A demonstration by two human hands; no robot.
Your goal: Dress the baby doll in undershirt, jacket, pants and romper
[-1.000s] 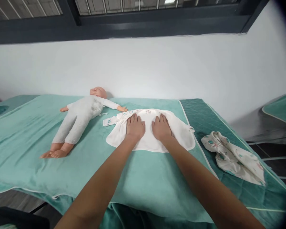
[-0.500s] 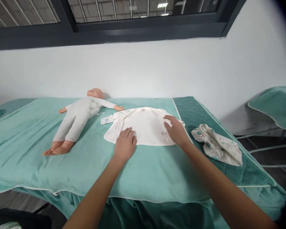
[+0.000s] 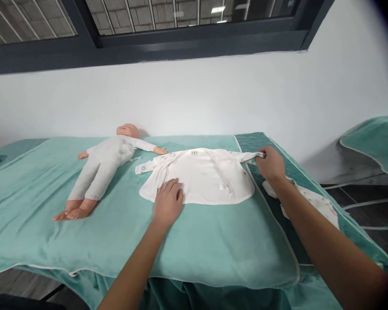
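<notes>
A white baby shirt [image 3: 203, 174] lies spread flat on the teal blanket [image 3: 84, 241]. My left hand [image 3: 167, 202] rests flat on its lower left hem, fingers stretched out. My right hand [image 3: 270, 164] is at the shirt's right side, fingers pinched on the end of the patterned right sleeve [image 3: 250, 156], which is drawn out to the right. A baby doll [image 3: 105, 165] in a pale suit lies on its back to the left of the shirt, one arm reaching toward the shirt's left sleeve.
A crumpled patterned garment [image 3: 313, 202] lies on the darker teal cover [image 3: 278, 232] at the right, partly under my right forearm. A white wall and a dark window frame stand behind. Another teal-covered surface [image 3: 375, 142] shows at the far right.
My right hand has moved from the shirt's front out to the right and taken hold of the sleeve end, pulling it straight. My left hand slid down to the hem.
</notes>
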